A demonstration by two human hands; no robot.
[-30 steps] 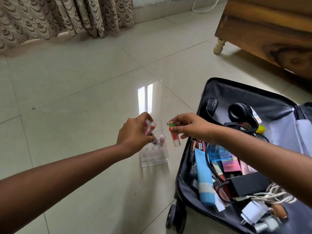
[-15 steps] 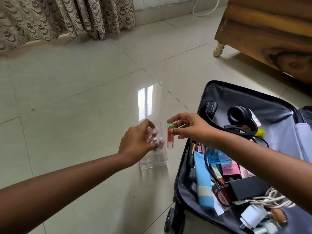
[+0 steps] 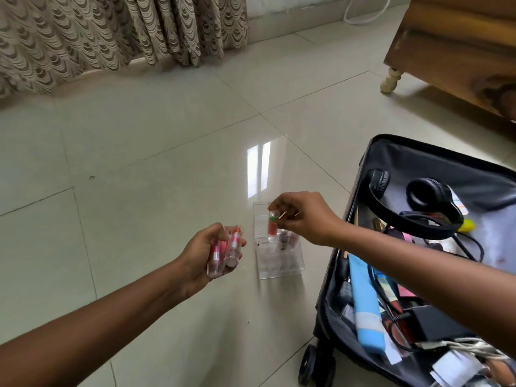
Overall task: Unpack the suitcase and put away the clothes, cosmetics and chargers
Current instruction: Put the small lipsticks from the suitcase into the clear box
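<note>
Since the earlier frames the left hand (image 3: 208,251) has drawn back toward the near left, away from the clear organizer (image 3: 279,259), and the right hand (image 3: 303,216) has brought its tube upright over the organizer's far part. The left hand's fingers are curled round a bundle of clear tubes with pink inside (image 3: 224,254), held off the floor (image 3: 139,163). The right hand pinches a single clear tube with an orange-red filling and a green spot (image 3: 272,226) by its top between thumb and fingertips; the tube hangs upright, its lower end at or just inside the organizer, though I cannot tell if it touches. Two more tubes (image 3: 287,238) stand in the organizer just right of it. The organizer sits on the floor, just left of the open black suitcase (image 3: 418,155). Inside the suitcase lie black headphones (image 3: 424,205) at the far end, a blue tube (image 3: 365,311) along the left wall, a black box (image 3: 438,322) with cables, and white chargers (image 3: 458,367) at the near edge. A patterned curtain (image 3: 111,32) hangs at the far left, and a wooden piece of furniture (image 3: 460,46) stands at the far right.
</note>
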